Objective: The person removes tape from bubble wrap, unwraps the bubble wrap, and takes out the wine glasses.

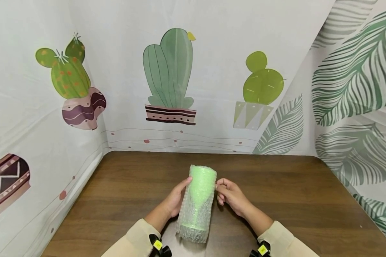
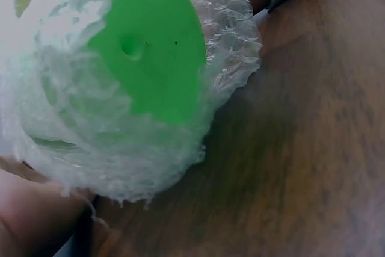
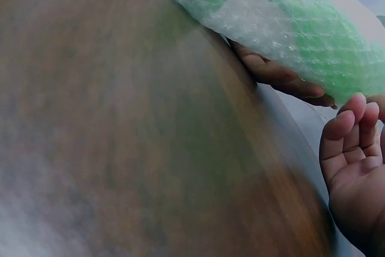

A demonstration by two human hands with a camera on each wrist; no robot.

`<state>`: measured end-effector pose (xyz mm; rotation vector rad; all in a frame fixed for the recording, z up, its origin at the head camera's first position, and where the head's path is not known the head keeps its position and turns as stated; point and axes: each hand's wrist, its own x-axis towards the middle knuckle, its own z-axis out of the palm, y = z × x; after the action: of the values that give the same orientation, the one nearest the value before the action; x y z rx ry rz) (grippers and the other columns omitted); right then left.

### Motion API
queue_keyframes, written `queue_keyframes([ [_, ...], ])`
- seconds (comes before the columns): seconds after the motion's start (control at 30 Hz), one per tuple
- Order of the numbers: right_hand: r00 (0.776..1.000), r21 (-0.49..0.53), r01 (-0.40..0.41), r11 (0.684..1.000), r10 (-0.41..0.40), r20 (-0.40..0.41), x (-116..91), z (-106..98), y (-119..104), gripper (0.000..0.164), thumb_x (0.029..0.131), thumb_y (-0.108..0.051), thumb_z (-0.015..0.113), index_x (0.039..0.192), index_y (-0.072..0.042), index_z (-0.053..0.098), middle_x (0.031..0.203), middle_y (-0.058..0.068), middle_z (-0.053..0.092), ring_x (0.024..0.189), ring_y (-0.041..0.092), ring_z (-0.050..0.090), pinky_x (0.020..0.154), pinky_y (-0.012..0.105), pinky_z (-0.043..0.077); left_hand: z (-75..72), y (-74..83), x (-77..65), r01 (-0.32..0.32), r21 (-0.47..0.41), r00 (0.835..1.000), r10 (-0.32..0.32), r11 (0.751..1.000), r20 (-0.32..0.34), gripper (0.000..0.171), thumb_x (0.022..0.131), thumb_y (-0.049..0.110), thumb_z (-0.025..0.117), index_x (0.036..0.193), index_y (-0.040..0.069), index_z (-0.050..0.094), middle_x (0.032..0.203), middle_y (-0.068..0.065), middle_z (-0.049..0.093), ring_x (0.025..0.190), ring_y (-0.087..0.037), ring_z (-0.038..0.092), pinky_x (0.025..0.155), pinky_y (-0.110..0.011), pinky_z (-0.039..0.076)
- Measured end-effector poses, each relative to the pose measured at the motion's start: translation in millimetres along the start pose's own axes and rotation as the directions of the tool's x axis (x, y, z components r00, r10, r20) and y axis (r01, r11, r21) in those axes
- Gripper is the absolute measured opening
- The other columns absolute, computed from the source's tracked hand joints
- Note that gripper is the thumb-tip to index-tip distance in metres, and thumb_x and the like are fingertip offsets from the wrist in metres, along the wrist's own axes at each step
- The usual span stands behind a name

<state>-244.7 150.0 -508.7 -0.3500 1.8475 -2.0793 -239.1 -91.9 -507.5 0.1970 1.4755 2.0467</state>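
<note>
A light green goblet point(image 1: 202, 184) shows through a sleeve of clear bubble wrap point(image 1: 184, 223), its bowl at the far end and its foot nearer me. My left hand point(image 1: 175, 201) holds the wrapped goblet from the left, thumb on the upper side; in the right wrist view its fingers point(image 3: 277, 77) reach underneath. The goblet's flat round foot point(image 2: 165, 46) faces the left wrist camera through an open end of the wrap. At the wrap's right edge near the bowl, my right hand point(image 1: 233, 197) has curled fingers, thumb and forefinger pinching the wrap.
A brown wood-grain table point(image 1: 141, 175) lies beneath both hands. White cloth printed with cacti and leaves point(image 1: 218, 139) hangs behind the table and along its sides. Black wrist cameras with yellow labels point(image 1: 157, 245) sit on both cuffs.
</note>
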Motion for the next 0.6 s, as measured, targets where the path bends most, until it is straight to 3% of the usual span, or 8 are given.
queue_keyframes([
  [0.1, 1.0, -0.009, 0.01, 1.0, -0.01, 0.006, 0.6, -1.1, 0.3, 0.004, 0.102, -0.009, 0.052, 0.101, -0.007, 0.048, 0.063, -0.005, 0.045, 0.054, 0.009, 0.049, 0.056, 0.022, 0.047, 1.0, 0.2, 0.3, -0.025, 0.005, 1.0, 0.025, 1.0, -0.018, 0.061, 0.103, 0.056, 0.033, 0.146, 0.012, 0.039, 0.108, 0.001, 0.065, 0.099, -0.015, 0.063, 0.093, -0.036, 0.052],
  [0.27, 1.0, -0.014, 0.021, 1.0, -0.02, 0.007, 1.1, -2.5, 0.9, 0.007, 0.103, -0.011, 0.052, 0.1, -0.005, 0.048, 0.063, -0.005, 0.047, 0.054, 0.01, 0.052, 0.055, 0.022, 0.049, 4.6, -0.3, 0.7, -0.125, 0.037, 0.986, 0.128, 0.992, -0.106, 0.065, 0.104, 0.049, 0.042, 0.155, 0.012, 0.03, 0.113, -0.001, 0.061, 0.1, -0.014, 0.062, 0.093, -0.034, 0.051],
  [0.6, 0.998, 0.009, 0.022, 1.0, -0.022, -0.06, 2.3, -3.6, 2.0, 0.006, 0.1, -0.008, 0.053, 0.097, -0.007, 0.048, 0.059, -0.005, 0.048, 0.051, 0.01, 0.051, 0.054, 0.022, 0.048, 4.8, -1.5, 3.2, -0.2, 0.094, 0.947, 0.217, 0.975, -0.239, 0.055, 0.103, 0.044, 0.049, 0.143, 0.007, 0.046, 0.102, -0.002, 0.063, 0.09, -0.015, 0.063, 0.082, -0.035, 0.055],
])
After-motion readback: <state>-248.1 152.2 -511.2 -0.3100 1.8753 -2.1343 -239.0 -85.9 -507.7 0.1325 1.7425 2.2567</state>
